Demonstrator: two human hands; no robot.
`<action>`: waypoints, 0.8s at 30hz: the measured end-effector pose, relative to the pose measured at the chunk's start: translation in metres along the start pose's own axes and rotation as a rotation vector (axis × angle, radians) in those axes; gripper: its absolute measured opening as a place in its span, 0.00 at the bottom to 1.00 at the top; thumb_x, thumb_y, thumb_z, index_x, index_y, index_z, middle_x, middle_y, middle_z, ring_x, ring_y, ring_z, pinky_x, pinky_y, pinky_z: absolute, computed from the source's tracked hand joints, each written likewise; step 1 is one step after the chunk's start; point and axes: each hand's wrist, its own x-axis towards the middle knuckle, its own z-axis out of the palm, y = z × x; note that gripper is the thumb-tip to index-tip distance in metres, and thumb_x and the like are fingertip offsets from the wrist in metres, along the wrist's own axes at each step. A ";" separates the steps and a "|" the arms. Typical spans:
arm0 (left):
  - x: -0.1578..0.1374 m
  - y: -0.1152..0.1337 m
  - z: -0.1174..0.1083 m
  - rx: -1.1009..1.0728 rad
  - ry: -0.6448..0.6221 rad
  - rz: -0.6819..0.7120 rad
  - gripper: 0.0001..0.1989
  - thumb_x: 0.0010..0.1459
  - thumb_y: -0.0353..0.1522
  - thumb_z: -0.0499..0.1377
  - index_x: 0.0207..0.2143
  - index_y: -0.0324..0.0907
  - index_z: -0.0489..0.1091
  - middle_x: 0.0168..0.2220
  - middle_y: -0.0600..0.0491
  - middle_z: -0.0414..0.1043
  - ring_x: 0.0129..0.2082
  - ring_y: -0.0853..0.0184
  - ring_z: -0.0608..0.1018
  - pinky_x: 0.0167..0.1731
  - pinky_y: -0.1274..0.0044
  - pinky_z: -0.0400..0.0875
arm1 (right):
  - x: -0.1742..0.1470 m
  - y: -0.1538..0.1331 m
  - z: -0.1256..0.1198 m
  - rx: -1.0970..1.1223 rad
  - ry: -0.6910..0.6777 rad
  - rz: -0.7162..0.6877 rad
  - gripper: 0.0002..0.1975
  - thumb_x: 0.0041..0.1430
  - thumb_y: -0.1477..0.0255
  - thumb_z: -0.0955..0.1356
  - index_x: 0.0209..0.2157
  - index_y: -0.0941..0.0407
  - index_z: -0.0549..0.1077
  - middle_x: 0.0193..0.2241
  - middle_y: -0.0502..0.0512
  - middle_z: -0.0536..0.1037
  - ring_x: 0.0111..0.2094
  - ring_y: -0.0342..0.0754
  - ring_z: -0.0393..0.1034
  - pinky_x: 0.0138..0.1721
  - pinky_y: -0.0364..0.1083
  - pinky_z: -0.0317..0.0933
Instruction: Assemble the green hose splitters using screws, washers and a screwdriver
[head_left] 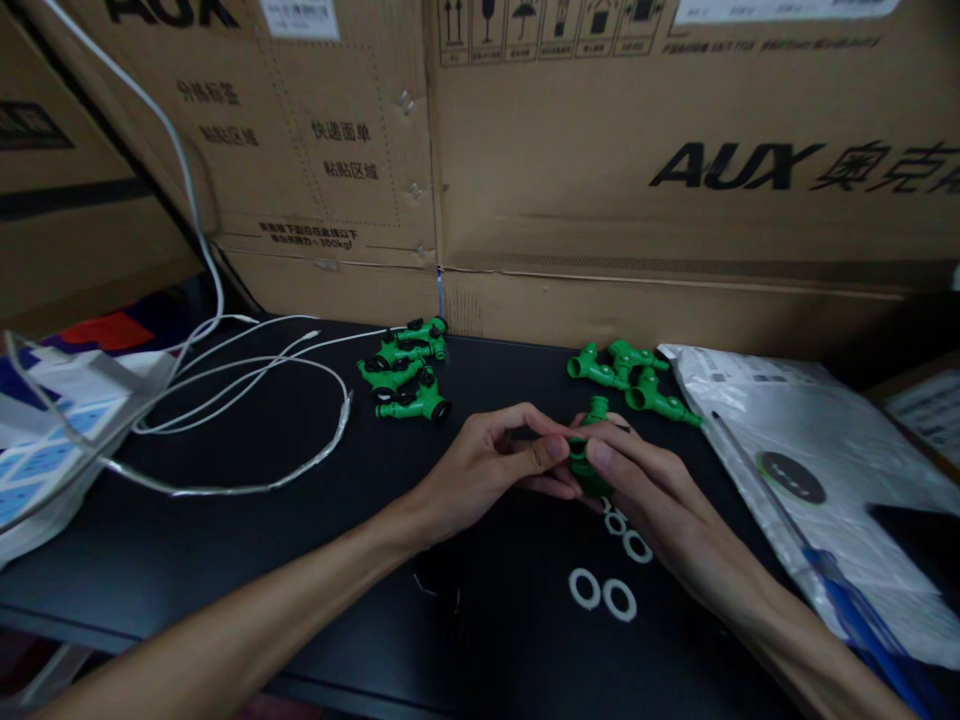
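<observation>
A green plastic pipe fitting [598,408] is held between both hands above the dark tabletop. My right hand [645,475] wraps round it, thumb pressed at its round opening. The thumb and fingers of my left hand [502,455] pinch at the same opening from the left side; whether a small ring sits between them I cannot make out. Fingers cover much of the fitting. Several flat white ring washers [619,600] lie below the hands, some partly hidden by the right one.
Green fittings with black parts [412,402] stand back left; plain green ones [651,392] lie back right. A blue-handled screwdriver [832,575] rests across a silvery plastic bag [757,400]. White cables [225,490] and a power strip [71,470] occupy the left. Large cardboard boxes [555,220] wall the back.
</observation>
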 end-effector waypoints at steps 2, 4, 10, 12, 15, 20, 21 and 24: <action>0.000 -0.001 0.001 -0.016 0.006 -0.013 0.10 0.59 0.35 0.68 0.36 0.37 0.75 0.31 0.55 0.77 0.31 0.73 0.82 0.35 0.83 0.79 | 0.001 -0.001 0.001 -0.006 0.005 -0.007 0.17 0.65 0.50 0.66 0.36 0.46 0.79 0.38 0.54 0.72 0.45 0.53 0.64 0.45 0.50 0.59; -0.001 -0.002 0.002 -0.028 0.001 -0.031 0.10 0.59 0.36 0.68 0.34 0.37 0.75 0.32 0.55 0.76 0.31 0.74 0.81 0.35 0.82 0.79 | 0.003 -0.002 0.002 -0.055 0.019 -0.024 0.20 0.66 0.51 0.65 0.29 0.50 0.76 0.35 0.54 0.70 0.44 0.53 0.63 0.47 0.50 0.58; -0.001 -0.002 0.006 0.013 0.006 -0.074 0.07 0.58 0.32 0.69 0.33 0.36 0.78 0.35 0.54 0.76 0.35 0.72 0.81 0.40 0.80 0.79 | 0.007 0.000 0.001 -0.236 0.063 -0.105 0.22 0.67 0.52 0.64 0.26 0.53 0.71 0.30 0.53 0.67 0.38 0.51 0.61 0.41 0.49 0.58; -0.001 -0.001 0.007 0.022 0.018 -0.073 0.06 0.59 0.32 0.68 0.35 0.36 0.79 0.36 0.54 0.78 0.35 0.73 0.82 0.41 0.81 0.79 | 0.008 0.001 0.001 -0.229 0.064 -0.108 0.21 0.68 0.55 0.63 0.26 0.53 0.69 0.30 0.52 0.66 0.36 0.49 0.61 0.39 0.48 0.58; -0.001 0.001 0.008 0.047 -0.001 -0.036 0.06 0.62 0.32 0.65 0.37 0.38 0.80 0.39 0.53 0.79 0.36 0.72 0.82 0.41 0.81 0.80 | 0.008 0.002 0.003 -0.216 0.069 -0.100 0.19 0.70 0.58 0.63 0.28 0.53 0.70 0.32 0.52 0.65 0.36 0.48 0.61 0.38 0.47 0.58; -0.003 0.002 0.005 0.229 -0.009 0.146 0.06 0.62 0.31 0.66 0.41 0.40 0.80 0.40 0.52 0.78 0.38 0.71 0.82 0.41 0.81 0.80 | 0.006 0.003 0.002 -0.251 0.152 -0.140 0.16 0.70 0.58 0.62 0.33 0.52 0.72 0.37 0.53 0.68 0.41 0.48 0.63 0.43 0.47 0.58; -0.003 0.001 0.003 0.299 -0.023 0.203 0.08 0.60 0.31 0.67 0.43 0.41 0.80 0.42 0.52 0.77 0.38 0.72 0.82 0.41 0.81 0.80 | 0.006 0.003 0.001 -0.256 0.170 -0.144 0.16 0.71 0.58 0.62 0.34 0.52 0.72 0.37 0.52 0.67 0.41 0.48 0.63 0.43 0.46 0.58; -0.005 -0.002 -0.001 0.565 -0.094 0.394 0.19 0.56 0.29 0.70 0.51 0.45 0.78 0.47 0.51 0.73 0.38 0.73 0.82 0.42 0.79 0.81 | 0.005 0.005 -0.001 -0.247 0.184 -0.158 0.15 0.71 0.58 0.62 0.35 0.51 0.73 0.37 0.51 0.66 0.40 0.47 0.63 0.43 0.46 0.57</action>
